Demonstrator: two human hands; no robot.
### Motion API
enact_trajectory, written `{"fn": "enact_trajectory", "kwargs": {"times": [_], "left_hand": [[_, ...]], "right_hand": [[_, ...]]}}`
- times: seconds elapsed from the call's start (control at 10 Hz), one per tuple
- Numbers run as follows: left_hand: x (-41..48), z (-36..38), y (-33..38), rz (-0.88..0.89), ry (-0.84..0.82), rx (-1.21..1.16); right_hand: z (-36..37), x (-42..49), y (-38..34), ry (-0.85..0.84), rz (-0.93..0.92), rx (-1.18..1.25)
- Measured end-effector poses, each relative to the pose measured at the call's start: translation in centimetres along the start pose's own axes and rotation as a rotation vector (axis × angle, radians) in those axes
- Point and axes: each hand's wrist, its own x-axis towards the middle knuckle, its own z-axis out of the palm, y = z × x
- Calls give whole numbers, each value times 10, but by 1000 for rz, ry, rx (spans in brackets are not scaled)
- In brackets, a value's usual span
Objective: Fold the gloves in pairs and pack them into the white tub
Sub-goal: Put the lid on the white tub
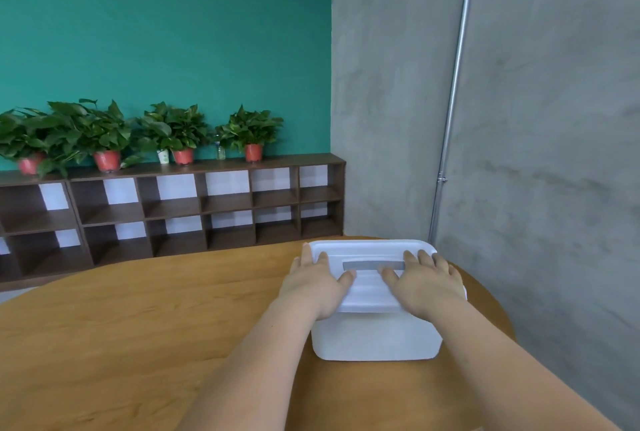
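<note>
White tub point(375, 340), apparently lidded, under left hand point(317, 286), right hand point(427, 286).

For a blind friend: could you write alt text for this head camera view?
Both hands, left and right, lie flat on the lid of a white tub on a wooden table; no gloves are visible.

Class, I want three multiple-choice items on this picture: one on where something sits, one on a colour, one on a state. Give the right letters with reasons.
1. Where is the white tub?
A. on the wooden table
B. on the shelf
C. on the floor

2. What colour are most of the plant pots?
A. blue
B. red
C. black

3. How is the tub's lid?
A. off
B. missing
C. on, under both hands

Answers: 1 A, its base rests on the tabletop; 2 B, red pots line the shelf top; 3 C, left hand and right hand lie flat on it.
</note>
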Motion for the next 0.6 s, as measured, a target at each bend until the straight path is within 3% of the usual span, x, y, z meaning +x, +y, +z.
{"fn": "enact_trajectory", "kwargs": {"times": [0.4, 0.6], "left_hand": [[51, 12, 31, 15, 43, 51], [44, 6, 36, 14, 212, 117]], "right_hand": [[2, 47, 26, -3, 29, -22], [-13, 43, 10, 18, 46, -155]]}}
